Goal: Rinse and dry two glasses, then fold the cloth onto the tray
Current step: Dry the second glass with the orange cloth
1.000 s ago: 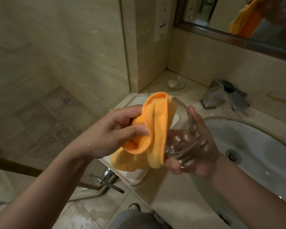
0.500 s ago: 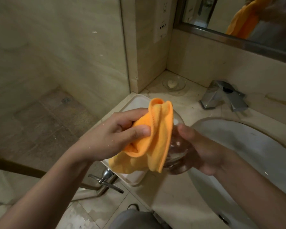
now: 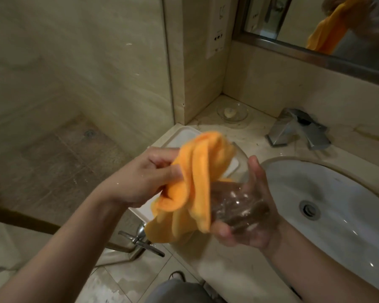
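A clear, wet drinking glass (image 3: 239,204) lies tilted on its side in the cupped right hand (image 3: 249,215), whose fingers reach up round its far side while the thumb curls under its near edge, so the glass is grasped from below, held in the air over the near edge of the counter, just left of the basin. A bright orange microfibre cloth (image 3: 195,182) drapes over the left side of the glass and seems tucked into its mouth; the left hand (image 3: 144,180) clenches a bunched fold of it between thumb and curled fingers, just left of the glass. Behind the cloth a white rectangular plastic tray (image 3: 184,136) rests on the beige stone counter (image 3: 239,270). To the right is the white oval sink (image 3: 337,204), with a chrome tap (image 3: 298,130) beyond it and a small clear glass soap dish (image 3: 232,111) in the far corner.
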Available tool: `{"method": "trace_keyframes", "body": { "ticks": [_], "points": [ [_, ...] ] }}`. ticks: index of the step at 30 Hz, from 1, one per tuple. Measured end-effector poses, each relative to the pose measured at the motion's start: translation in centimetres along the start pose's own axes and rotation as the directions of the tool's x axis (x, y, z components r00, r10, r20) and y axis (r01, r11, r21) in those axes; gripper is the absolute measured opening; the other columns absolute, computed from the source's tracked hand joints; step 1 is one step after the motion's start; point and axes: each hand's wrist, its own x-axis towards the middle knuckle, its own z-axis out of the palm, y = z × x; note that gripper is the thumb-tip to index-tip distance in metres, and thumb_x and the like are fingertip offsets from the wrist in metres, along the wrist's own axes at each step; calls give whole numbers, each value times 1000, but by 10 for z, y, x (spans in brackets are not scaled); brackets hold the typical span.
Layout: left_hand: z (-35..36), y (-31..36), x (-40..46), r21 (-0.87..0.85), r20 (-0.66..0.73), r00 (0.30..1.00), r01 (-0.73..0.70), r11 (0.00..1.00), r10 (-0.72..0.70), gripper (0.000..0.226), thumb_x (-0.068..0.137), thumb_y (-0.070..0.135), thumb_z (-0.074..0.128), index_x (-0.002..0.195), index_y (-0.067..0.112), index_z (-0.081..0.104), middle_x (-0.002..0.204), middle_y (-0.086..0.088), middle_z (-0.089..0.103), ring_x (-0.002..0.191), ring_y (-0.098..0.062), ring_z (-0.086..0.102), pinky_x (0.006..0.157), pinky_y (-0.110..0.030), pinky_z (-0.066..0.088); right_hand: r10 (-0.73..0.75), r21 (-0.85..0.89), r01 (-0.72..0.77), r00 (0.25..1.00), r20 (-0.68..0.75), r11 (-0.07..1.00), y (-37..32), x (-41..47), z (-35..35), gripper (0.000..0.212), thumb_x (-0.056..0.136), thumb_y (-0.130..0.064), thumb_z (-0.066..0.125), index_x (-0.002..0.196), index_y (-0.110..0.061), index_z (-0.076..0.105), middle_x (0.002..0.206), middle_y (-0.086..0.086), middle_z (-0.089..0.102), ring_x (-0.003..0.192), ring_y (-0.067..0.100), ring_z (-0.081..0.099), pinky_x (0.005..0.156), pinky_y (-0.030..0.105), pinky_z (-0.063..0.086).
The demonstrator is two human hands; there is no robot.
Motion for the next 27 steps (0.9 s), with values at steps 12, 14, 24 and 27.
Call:
{"method": "trace_keyframes", "body": {
  "ticks": [12,14,24,27],
  "points": [
    [49,-15,9,263,-440,886,-26,964,144,25,79,63,51,102,56,60,103,36,53,97,9,52,88,-19,46,-792,-793,270,474,-384,546,1,27,12,78,38,-77,72,106,-45,49,113,0,61,98,13,63,74,27,53],
    [54,-16,17,462,-397,888,-25,887,232,38,88,64,30,126,60,32,127,47,27,128,12,28,110,-15,24,-812,-829,238,455,-365,505,3,30,12,75,42,-81,67,106,-47,49,115,3,61,101,17,63,75,27,51],
    [49,-2,36,294,-575,804,29,955,152,46,98,45,20,128,23,48,107,12,62,105,0,59,91,-19,48,-827,-824,295,463,-320,484,3,35,10,80,40,-73,73,109,-40,48,102,-6,66,97,12,66,73,23,53],
    [43,1,38,14,-696,710,163,986,-107,41,99,42,35,90,21,69,75,7,71,78,-3,69,64,-17,54,-828,-846,289,490,-272,449,0,37,13,71,44,-71,74,103,-36,55,97,-5,66,93,14,65,75,27,53]
  ]
}}
